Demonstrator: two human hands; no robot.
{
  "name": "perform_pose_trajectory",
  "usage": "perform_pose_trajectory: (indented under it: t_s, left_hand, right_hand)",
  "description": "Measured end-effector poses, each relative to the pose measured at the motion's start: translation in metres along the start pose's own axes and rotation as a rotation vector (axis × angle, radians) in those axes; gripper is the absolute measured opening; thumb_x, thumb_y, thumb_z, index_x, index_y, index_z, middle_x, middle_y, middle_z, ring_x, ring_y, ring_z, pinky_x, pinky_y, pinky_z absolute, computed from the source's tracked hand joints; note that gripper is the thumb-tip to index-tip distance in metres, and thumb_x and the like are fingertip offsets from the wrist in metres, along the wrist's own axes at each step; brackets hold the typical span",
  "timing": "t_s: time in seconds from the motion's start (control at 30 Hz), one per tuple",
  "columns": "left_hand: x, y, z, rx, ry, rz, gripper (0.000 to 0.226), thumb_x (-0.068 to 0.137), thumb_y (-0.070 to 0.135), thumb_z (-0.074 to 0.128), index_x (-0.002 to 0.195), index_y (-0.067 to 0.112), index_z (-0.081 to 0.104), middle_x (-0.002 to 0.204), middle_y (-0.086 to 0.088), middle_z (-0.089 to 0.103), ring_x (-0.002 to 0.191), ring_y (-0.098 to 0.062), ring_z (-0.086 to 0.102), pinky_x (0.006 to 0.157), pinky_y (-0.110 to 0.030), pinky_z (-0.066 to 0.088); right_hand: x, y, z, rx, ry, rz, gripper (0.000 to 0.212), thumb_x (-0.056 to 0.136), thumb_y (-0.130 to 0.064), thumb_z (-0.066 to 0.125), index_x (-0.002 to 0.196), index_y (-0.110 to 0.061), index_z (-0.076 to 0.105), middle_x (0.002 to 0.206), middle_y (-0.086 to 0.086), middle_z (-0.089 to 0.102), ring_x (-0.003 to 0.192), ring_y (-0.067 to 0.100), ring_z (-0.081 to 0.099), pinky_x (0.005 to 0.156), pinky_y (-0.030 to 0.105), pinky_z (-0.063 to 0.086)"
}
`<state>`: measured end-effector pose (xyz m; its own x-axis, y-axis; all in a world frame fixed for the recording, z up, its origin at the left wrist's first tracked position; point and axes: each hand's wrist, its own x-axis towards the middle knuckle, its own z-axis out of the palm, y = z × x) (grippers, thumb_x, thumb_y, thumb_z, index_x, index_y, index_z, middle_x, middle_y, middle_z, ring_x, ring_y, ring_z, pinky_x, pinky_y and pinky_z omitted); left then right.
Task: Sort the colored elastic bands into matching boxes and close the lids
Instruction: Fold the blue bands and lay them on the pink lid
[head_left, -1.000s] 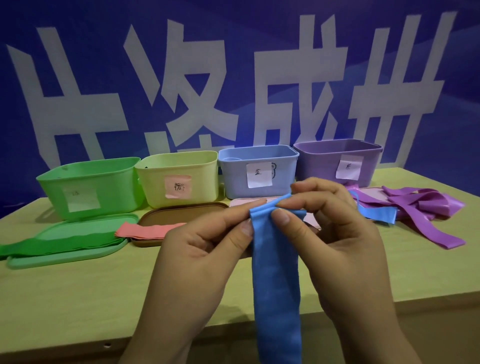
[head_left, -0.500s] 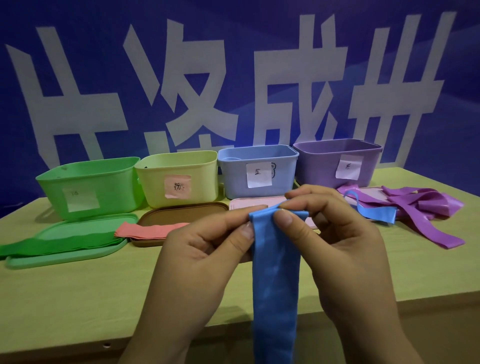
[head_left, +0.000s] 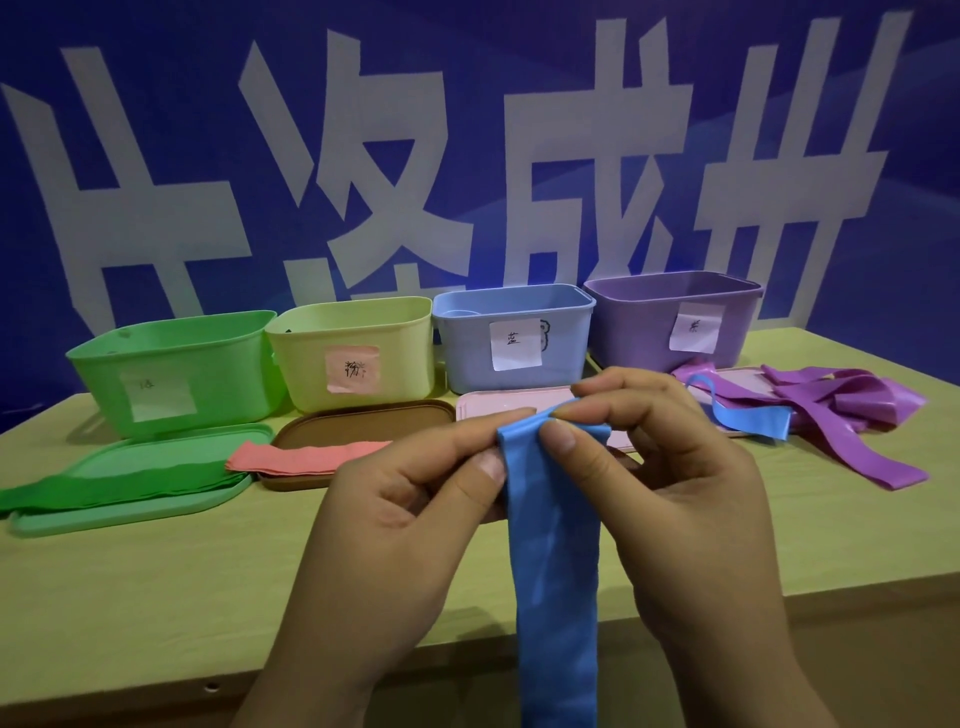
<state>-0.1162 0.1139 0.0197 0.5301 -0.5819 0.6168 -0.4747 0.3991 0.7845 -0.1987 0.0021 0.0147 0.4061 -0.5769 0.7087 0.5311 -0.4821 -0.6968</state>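
Note:
My left hand and my right hand both pinch the top edge of a long blue band that hangs down past the table's front edge. Four open boxes stand in a row at the back: green box, yellow box, blue box, purple box. Green bands lie on the green lid. A pink band rests across the brown lid. Another blue band and several purple bands lie at the right.
A pink lid lies in front of the blue box, partly behind my hands. Another lid under the purple bands is mostly hidden. The yellow-green table ends at a front edge just below my wrists. A blue banner with large white characters fills the back.
My hands have dropped slightly with the blue band and shifted their pinch along its top edge. Nothing on the table has moved.

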Motion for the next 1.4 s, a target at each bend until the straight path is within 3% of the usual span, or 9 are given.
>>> perform_pose_trajectory:
  t_s: [0.17,0.27,0.47,0.6,0.83,0.97,1.17,1.3,1.4]
  left_hand:
    - [-0.002,0.002,0.000,0.093,0.037,0.021,0.029,0.072,0.032,0.062,0.099,0.035,0.072,0.091,0.010,0.075,0.087,-0.009,0.070,0.074,-0.023,0.056]
    - [-0.001,0.001,0.001,0.179,0.095,0.032,0.028,0.073,0.025,0.071,0.098,0.038,0.071,0.087,0.016,0.074,0.084,-0.003,0.069,0.075,-0.022,0.056]
    - [-0.005,0.000,-0.005,0.190,0.114,0.018,0.030,0.074,0.024,0.063,0.095,0.043,0.069,0.085,0.018,0.074,0.083,-0.005,0.069,0.076,-0.024,0.057]
    - [-0.005,0.000,-0.007,0.185,0.107,0.016,0.031,0.069,0.028,0.070,0.095,0.044,0.069,0.087,0.016,0.074,0.085,-0.008,0.070,0.075,-0.028,0.058]
    - [-0.005,-0.003,-0.009,-0.012,0.083,0.014,0.025,0.066,0.033,0.070,0.090,0.028,0.076,0.085,0.004,0.075,0.082,-0.010,0.070,0.069,-0.019,0.053]
    - [-0.006,-0.006,-0.012,-0.181,-0.081,-0.070,0.034,0.064,0.040,0.079,0.094,0.025,0.077,0.097,-0.003,0.075,0.094,-0.017,0.069,0.076,-0.022,0.053]
    - [-0.005,-0.010,-0.010,-0.079,0.042,-0.055,0.021,0.069,0.033,0.066,0.087,0.035,0.076,0.091,0.003,0.075,0.089,-0.014,0.069,0.073,-0.019,0.052]
    - [0.000,-0.006,-0.005,-0.077,0.161,-0.046,0.009,0.073,0.031,0.075,0.080,0.036,0.076,0.079,0.007,0.075,0.078,-0.007,0.069,0.066,-0.018,0.053]
    - [0.005,-0.006,-0.003,-0.091,0.226,-0.070,0.010,0.071,0.029,0.069,0.077,0.033,0.077,0.074,0.006,0.074,0.074,-0.005,0.067,0.064,-0.017,0.052]
  right_hand:
    - [-0.002,0.002,0.003,-0.049,0.013,-0.040,0.011,0.068,-0.037,0.067,0.075,-0.029,0.070,0.094,-0.011,0.060,0.096,0.002,0.060,0.063,0.009,0.046]
    - [-0.005,0.003,0.005,-0.065,-0.011,-0.060,0.009,0.070,-0.035,0.068,0.077,-0.032,0.069,0.094,-0.010,0.058,0.095,0.004,0.060,0.064,0.008,0.045]
    - [-0.002,0.000,-0.003,0.106,-0.157,0.079,0.017,0.066,-0.034,0.069,0.082,-0.030,0.073,0.100,-0.011,0.067,0.098,0.005,0.064,0.071,0.013,0.051]
    - [-0.003,-0.003,-0.007,0.197,-0.172,0.143,0.018,0.061,-0.020,0.083,0.073,-0.030,0.072,0.082,-0.003,0.072,0.082,0.008,0.068,0.067,0.017,0.053]
    - [-0.005,-0.004,-0.005,0.231,-0.119,0.111,0.024,0.062,-0.009,0.075,0.066,-0.030,0.065,0.067,-0.009,0.066,0.067,0.004,0.063,0.062,0.015,0.051]
    - [-0.007,-0.003,-0.003,0.156,-0.149,0.080,0.019,0.067,-0.016,0.076,0.074,-0.033,0.069,0.074,-0.011,0.068,0.072,0.001,0.063,0.063,0.012,0.050]
    - [-0.006,0.003,-0.002,0.101,-0.155,0.076,0.016,0.071,-0.019,0.069,0.084,-0.028,0.069,0.079,-0.014,0.070,0.077,0.003,0.066,0.063,0.012,0.050]
    - [-0.009,0.011,0.003,0.085,-0.264,-0.010,0.030,0.080,-0.032,0.068,0.108,-0.040,0.060,0.086,-0.005,0.066,0.080,0.013,0.064,0.066,0.025,0.054]
    - [-0.013,0.022,0.008,-0.025,-0.310,-0.092,0.040,0.084,-0.032,0.062,0.117,-0.048,0.048,0.091,-0.007,0.064,0.076,0.018,0.062,0.063,0.031,0.052]
